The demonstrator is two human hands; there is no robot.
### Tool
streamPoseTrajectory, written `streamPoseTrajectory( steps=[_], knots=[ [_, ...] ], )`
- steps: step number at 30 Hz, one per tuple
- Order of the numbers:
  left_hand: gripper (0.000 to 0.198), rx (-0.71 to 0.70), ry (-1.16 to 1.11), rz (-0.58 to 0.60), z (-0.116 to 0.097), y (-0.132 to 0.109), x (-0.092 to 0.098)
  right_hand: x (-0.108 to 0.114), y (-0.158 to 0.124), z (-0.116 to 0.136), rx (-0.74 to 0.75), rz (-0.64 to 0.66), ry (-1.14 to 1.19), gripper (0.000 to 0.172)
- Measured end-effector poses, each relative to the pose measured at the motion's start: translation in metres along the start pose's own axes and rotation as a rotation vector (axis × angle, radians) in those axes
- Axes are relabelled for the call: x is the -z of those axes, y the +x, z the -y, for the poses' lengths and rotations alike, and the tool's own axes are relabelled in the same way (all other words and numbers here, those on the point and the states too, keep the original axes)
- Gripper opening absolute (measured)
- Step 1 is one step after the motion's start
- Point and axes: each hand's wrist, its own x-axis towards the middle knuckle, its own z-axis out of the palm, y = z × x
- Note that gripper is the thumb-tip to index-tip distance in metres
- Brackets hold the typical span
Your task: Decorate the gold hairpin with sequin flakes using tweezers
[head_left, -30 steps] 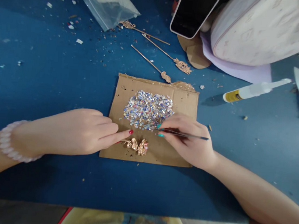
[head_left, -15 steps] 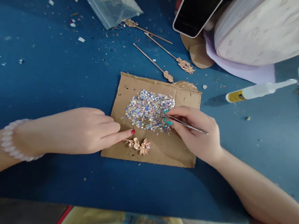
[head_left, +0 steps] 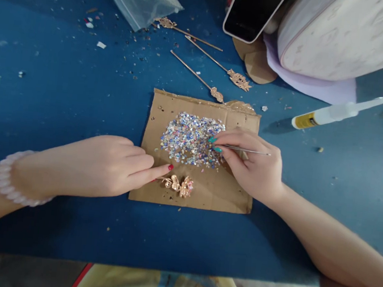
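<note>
A square of brown cardboard lies on the blue table, with a spread of tiny shiny blue, white and pink chips on it. My right hand pinches metal tweezers over the right side of the chips. The tips are hidden by the fingers, so I cannot tell whether they hold a chip. Below the chips, a rose-gold flower hairpin rests on the cardboard, pink at its right end. My left hand is closed around its stem, index finger stretched out above; most of the stem is hidden.
Several rose-gold hairpins lie behind the cardboard. A glue bottle with a yellow label is at the right. Farther back are a phone, a clear plastic bag, a pale rounded bag and scattered white flakes.
My right hand has turned the tweezers from slanting to nearly level, lifting them slightly from the chips. My left hand stays at the hairpin. The whole view has shifted a little.
</note>
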Motion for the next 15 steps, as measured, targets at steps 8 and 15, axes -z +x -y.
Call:
streamPoseTrajectory(
  steps=[8,15],
  knots=[
    [0.056,0.007,0.001,0.013,0.0001,0.0014,-0.0001,-0.0013,0.0004,-0.0003,-0.035,-0.008,-0.048,0.02],
    [0.057,0.002,-0.012,0.008,0.0009,-0.0002,0.0001,-0.0016,0.0007,-0.0014,-0.037,-0.004,-0.036,0.022]
  ],
)
